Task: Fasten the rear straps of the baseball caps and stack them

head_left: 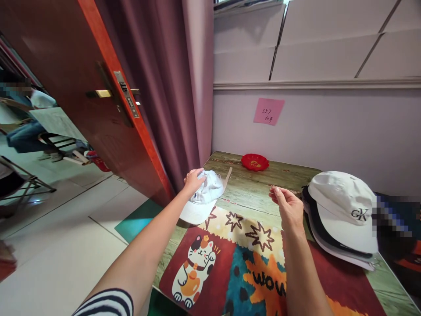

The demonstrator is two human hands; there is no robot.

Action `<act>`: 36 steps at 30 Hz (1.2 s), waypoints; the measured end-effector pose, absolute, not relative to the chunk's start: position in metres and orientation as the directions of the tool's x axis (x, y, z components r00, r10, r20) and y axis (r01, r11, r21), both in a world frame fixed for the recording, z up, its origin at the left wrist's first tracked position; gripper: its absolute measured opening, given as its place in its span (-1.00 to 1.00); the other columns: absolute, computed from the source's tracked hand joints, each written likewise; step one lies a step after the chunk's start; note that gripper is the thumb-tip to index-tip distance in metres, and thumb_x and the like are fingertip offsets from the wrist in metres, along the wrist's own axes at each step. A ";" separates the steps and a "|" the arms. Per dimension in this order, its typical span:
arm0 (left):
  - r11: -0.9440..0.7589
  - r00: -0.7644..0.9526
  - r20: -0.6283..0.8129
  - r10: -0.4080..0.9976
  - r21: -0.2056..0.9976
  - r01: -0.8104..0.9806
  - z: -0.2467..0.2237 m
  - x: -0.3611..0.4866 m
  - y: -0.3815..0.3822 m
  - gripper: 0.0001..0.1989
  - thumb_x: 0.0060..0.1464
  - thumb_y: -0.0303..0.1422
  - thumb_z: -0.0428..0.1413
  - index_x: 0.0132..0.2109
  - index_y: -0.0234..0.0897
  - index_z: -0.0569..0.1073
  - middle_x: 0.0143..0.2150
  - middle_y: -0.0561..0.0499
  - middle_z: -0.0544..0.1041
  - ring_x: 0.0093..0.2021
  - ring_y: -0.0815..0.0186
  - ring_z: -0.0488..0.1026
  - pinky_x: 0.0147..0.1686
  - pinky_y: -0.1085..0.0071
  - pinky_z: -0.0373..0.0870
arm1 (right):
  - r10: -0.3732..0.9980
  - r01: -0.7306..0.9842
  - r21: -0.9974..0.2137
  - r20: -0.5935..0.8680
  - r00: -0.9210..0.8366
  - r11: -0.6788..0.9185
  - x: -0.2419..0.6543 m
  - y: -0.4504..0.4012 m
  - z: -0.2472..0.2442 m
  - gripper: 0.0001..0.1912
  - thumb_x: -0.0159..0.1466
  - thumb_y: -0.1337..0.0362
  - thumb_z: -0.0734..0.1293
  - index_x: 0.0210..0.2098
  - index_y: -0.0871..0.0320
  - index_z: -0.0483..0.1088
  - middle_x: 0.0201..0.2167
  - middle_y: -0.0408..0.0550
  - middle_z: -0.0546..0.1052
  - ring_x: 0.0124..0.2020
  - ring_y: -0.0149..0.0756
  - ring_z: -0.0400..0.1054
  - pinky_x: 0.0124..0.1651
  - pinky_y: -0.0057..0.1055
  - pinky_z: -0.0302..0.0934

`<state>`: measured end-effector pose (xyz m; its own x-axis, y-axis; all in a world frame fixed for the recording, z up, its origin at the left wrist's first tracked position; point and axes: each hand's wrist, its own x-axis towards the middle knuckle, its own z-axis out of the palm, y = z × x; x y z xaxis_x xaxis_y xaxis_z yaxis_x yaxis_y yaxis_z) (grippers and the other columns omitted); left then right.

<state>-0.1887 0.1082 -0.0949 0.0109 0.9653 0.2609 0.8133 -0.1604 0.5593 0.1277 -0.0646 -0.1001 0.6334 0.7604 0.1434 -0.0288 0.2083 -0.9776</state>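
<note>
At the table's left side my left hand (194, 179) grips the crown of a pale baseball cap (210, 186) with a small dark logo. The cap's brim (197, 212) points toward me and a loose strap sticks out at its back. Above the table on the right, my right hand (288, 204) is closed, thumb and fingertips pinched together; whether something small sits between them I cannot make out. Just right of it stands a stack of caps, topped by a white cap (342, 199) with dark letters, a black brim showing beneath.
A colourful mat (226, 267) with a cat figure covers the front of the wood-grain table (243, 193). A red scalloped dish (255, 162) lies near the wall. A pink note (269, 111) is stuck above. An open door (108, 145) and purple curtain (167, 87) stand left; people sit beyond.
</note>
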 end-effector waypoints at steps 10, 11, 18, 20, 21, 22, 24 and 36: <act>-0.368 0.213 0.360 0.908 0.447 0.815 -0.080 -0.208 0.111 -0.81 0.12 -0.32 0.12 -0.18 -0.12 0.62 -0.06 -0.02 0.65 0.07 0.09 0.46 0.24 0.09 0.11 | 0.730 -0.075 -0.966 0.137 0.670 0.249 0.133 -0.075 -0.082 -0.49 0.02 -0.12 0.54 -0.29 0.20 0.59 -0.29 0.06 0.65 -0.33 -0.22 0.53 -0.15 -0.23 0.43; -0.401 0.239 0.382 0.893 0.429 0.810 -0.076 -0.212 0.110 -0.80 0.13 -0.31 0.11 -0.19 -0.12 0.63 -0.07 -0.02 0.65 0.06 0.09 0.46 0.25 0.07 0.09 | 0.731 -0.081 -0.964 0.136 0.668 0.253 0.133 -0.076 -0.081 -0.50 0.03 -0.12 0.54 -0.28 0.20 0.59 -0.29 0.06 0.65 -0.33 -0.23 0.53 -0.15 -0.23 0.43; -0.493 0.217 0.483 0.848 0.569 0.658 -0.047 -0.223 0.093 -0.73 0.12 -0.27 0.07 -0.15 -0.23 0.63 -0.10 -0.06 0.66 -0.07 0.16 0.53 0.04 0.26 0.36 | 0.765 -0.115 -0.959 0.132 0.630 0.260 0.129 -0.079 -0.077 -0.52 0.05 -0.10 0.54 -0.28 0.19 0.59 -0.30 0.04 0.65 -0.36 -0.29 0.51 -0.18 -0.29 0.42; -0.490 0.191 0.476 0.859 0.652 0.578 -0.035 -0.221 0.090 -0.71 0.11 -0.22 0.10 -0.15 -0.26 0.62 -0.14 -0.06 0.66 -0.17 0.21 0.53 -0.08 0.33 0.41 | 0.777 -0.116 -0.958 0.140 0.614 0.263 0.127 -0.079 -0.077 -0.54 0.07 -0.09 0.53 -0.28 0.19 0.59 -0.30 0.03 0.65 -0.36 -0.30 0.51 -0.18 -0.30 0.42; -0.491 0.172 0.481 0.860 0.687 0.536 -0.027 -0.219 0.089 -0.70 0.10 -0.20 0.12 -0.15 -0.28 0.62 -0.17 -0.06 0.66 -0.21 0.23 0.52 -0.14 0.35 0.42 | 0.782 -0.121 -0.957 0.138 0.608 0.263 0.125 -0.079 -0.077 -0.54 0.08 -0.09 0.53 -0.27 0.18 0.59 -0.30 0.02 0.64 -0.36 -0.31 0.51 -0.17 -0.30 0.42; -0.500 0.152 0.494 0.856 0.715 0.490 -0.017 -0.216 0.088 -0.69 0.09 -0.18 0.15 -0.15 -0.30 0.61 -0.19 -0.05 0.65 -0.25 0.25 0.51 -0.18 0.37 0.42 | 0.791 -0.134 -0.956 0.131 0.598 0.260 0.124 -0.079 -0.077 -0.55 0.08 -0.08 0.54 -0.26 0.17 0.59 -0.29 0.02 0.64 -0.35 -0.31 0.51 -0.16 -0.30 0.42; -0.541 0.108 0.546 0.831 0.747 0.386 0.005 -0.208 0.083 -0.67 0.07 -0.16 0.20 -0.15 -0.33 0.60 -0.22 -0.05 0.64 -0.27 0.28 0.49 -0.21 0.40 0.41 | 0.827 -0.178 -0.953 0.111 0.550 0.247 0.120 -0.079 -0.077 -0.55 0.10 -0.08 0.53 -0.21 0.15 0.59 -0.26 0.01 0.65 -0.29 -0.28 0.53 -0.08 -0.27 0.42; -0.534 0.327 0.488 0.809 0.844 0.060 0.042 -0.114 0.002 -0.62 0.07 -0.06 0.27 -0.19 -0.32 0.56 -0.28 0.01 0.57 -0.29 0.32 0.47 -0.25 0.40 0.42 | 0.990 -0.516 -0.846 0.138 0.033 0.135 0.089 -0.091 -0.061 -0.10 0.06 -0.49 0.27 0.06 0.08 0.51 0.15 0.11 0.54 0.28 0.11 0.31 0.33 0.07 0.15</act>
